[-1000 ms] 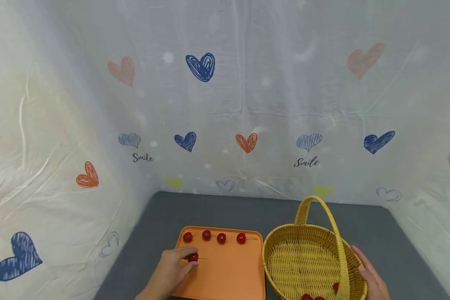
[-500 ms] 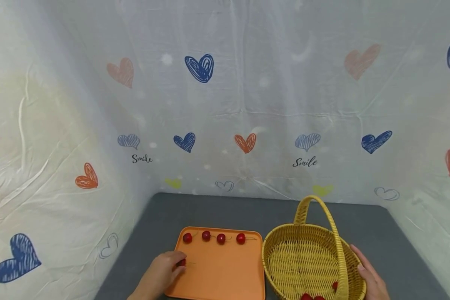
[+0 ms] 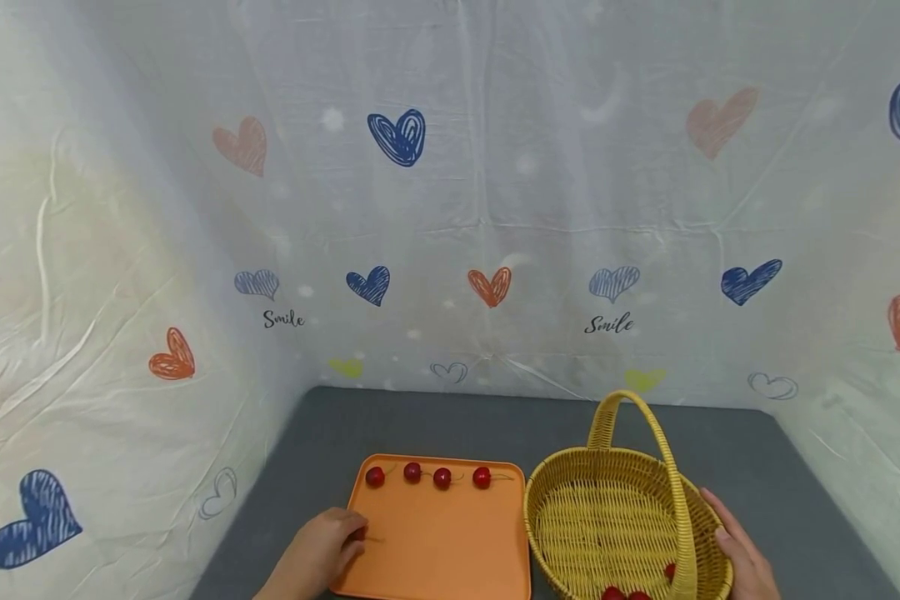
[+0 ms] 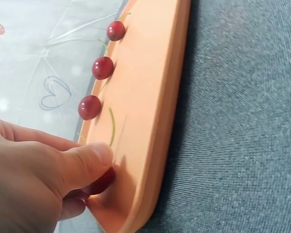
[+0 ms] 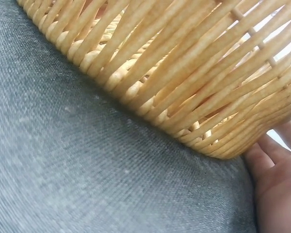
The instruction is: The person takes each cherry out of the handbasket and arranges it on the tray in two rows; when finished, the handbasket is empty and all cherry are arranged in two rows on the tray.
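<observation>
we note a dark grey table (image 3: 457,417) running back to a pale sheet (image 3: 532,192); the same sheeting encloses it left and right. in both wrist views we see the table's surface as a finely ribbed, cloth-like weave.

the sheet is creased and printed with scribbled hearts (image 3: 397,137) in blue, orange, pink and yellow-green, plus the word "smile" (image 3: 609,323) in script, twice along the back. a warm yellowish patch of light shows on the left side.

on the table we have an orange tray (image 3: 450,533) with a low raised rim. four cherries (image 3: 442,477), stems on, lie spaced along its far edge. the left hand (image 3: 311,550) grasps a fifth cherry (image 4: 102,182), pinched between thumb and fingers over the tray's left side, stem sticking out; we cannot tell whether it touches the tray.

just right of the tray stands a yellow woven basket (image 3: 585,517), its arched handle (image 3: 686,533) upright. three red fruits (image 3: 612,594) show low inside, partly cut off or hidden. the right hand (image 3: 746,554) is unclenched, fingers fairly straight against the basket's outer right side.
</observation>
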